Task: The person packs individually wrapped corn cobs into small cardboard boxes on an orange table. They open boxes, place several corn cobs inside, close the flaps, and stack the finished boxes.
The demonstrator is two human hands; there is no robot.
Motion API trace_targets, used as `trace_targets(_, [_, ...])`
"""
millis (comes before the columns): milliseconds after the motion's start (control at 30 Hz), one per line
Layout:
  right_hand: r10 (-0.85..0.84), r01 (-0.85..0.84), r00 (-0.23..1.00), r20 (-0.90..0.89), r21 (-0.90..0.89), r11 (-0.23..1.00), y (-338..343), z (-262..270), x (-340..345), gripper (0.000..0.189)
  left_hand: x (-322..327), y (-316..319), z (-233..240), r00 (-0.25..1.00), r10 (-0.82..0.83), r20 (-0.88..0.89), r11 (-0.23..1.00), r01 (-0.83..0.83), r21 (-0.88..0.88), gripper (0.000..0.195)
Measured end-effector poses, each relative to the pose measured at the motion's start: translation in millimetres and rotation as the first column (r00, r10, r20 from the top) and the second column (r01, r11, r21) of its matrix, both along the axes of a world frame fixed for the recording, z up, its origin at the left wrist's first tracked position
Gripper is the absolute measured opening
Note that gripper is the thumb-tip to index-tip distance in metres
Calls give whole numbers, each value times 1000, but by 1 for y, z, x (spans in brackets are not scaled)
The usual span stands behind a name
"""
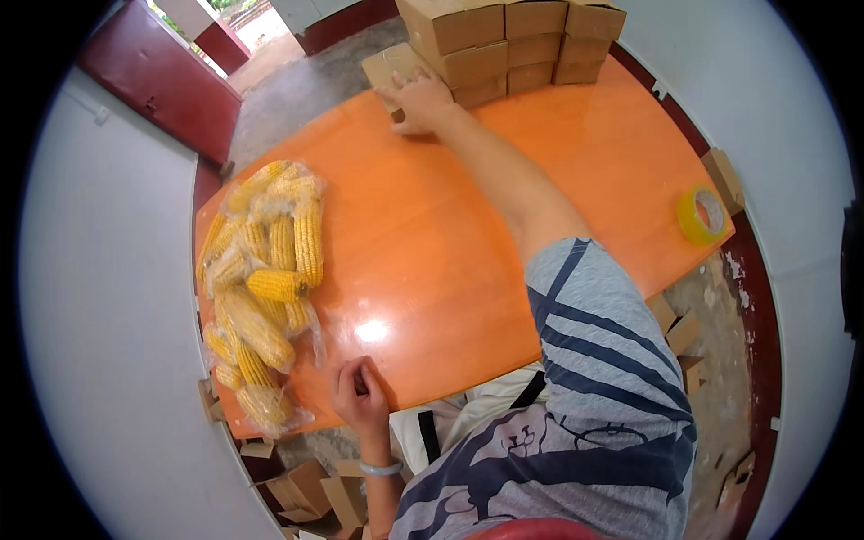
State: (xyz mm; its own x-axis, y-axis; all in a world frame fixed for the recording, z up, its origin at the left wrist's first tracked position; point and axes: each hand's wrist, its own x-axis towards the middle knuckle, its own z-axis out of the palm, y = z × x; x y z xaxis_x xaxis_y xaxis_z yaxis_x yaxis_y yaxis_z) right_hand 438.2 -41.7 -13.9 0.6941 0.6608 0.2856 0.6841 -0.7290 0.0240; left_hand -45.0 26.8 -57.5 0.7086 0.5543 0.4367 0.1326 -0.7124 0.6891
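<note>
My right hand (422,101) reaches to the far edge of the orange table (418,256), its fingers spread on a small closed cardboard box (378,69). That box stands against the left end of a stack of similar cardboard boxes (472,67). Near the table's front edge rests my left hand (360,395), fingers curled in, with nothing visible in it and a pale bangle on the wrist. To its left lies a heap of yellow corn cobs (260,270), many in clear plastic wrap.
A roll of yellow tape (702,214) stands near the table's right corner. Open cardboard boxes (304,489) lie on the floor at lower left, with more (682,334) at the right. A dark red door (155,81) stands at the upper left, beside an opening to outdoors.
</note>
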Motion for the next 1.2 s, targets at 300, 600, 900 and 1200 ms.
trace_targets(300, [8,-9,1000,10,10,1000,-20,-3,-4,83,-3,3,-4,1000,-14,-1,1000,14,-9,12])
trace_targets(600, [-66,66,997,42,0,998,-23,-1,-16,83,-4,6,-2,999,-50,3,999,50,1,12])
trace_targets(900, [-68,57,992,107,103,993,-35,3,-59,79,-5,12,-6,993,-109,36,993,107,52,3])
trace_targets(1200, [-276,210,958,76,471,857,-309,8,-281,25,-8,9,-3,979,-203,-13,963,202,176,9])
